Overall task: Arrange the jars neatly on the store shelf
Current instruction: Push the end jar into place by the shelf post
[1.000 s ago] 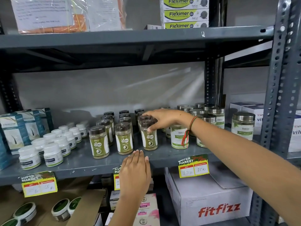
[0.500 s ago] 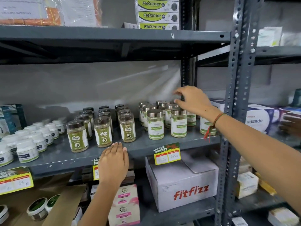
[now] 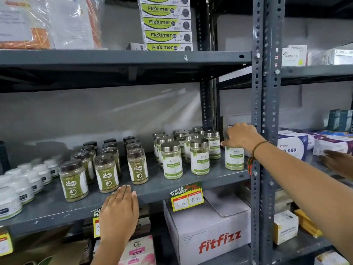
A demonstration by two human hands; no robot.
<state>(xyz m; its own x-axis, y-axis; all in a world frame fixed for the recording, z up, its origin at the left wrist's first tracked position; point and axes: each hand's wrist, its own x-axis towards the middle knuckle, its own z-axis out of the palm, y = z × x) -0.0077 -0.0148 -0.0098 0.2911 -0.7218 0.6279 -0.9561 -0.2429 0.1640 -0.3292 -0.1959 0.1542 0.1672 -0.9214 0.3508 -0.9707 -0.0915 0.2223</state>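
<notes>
On the grey shelf (image 3: 191, 186) stand rows of green-labelled jars with dark lids (image 3: 106, 173) and, to their right, several steel-lidded jars with white and green labels (image 3: 172, 160). One steel-lidded jar (image 3: 234, 158) stands apart at the right end, by the upright post. My right hand (image 3: 241, 136) closes over the top of that jar, its lid hidden under my fingers. My left hand (image 3: 119, 209) lies flat, fingers together, on the shelf's front edge below the dark-lidded jars and holds nothing.
White tubs (image 3: 23, 186) fill the shelf's left end. A perforated steel post (image 3: 265, 131) stands right of my right hand. A white Fitfizz carton (image 3: 208, 232) sits below; Fleximer boxes (image 3: 166, 25) above. Another person's hand (image 3: 338, 163) reaches among boxes on the neighbouring shelf at right.
My right hand moved right from the dark-lidded jars, over the steel-lidded group, onto the lone jar by the post. The view swung right. My left hand stayed on the shelf edge.
</notes>
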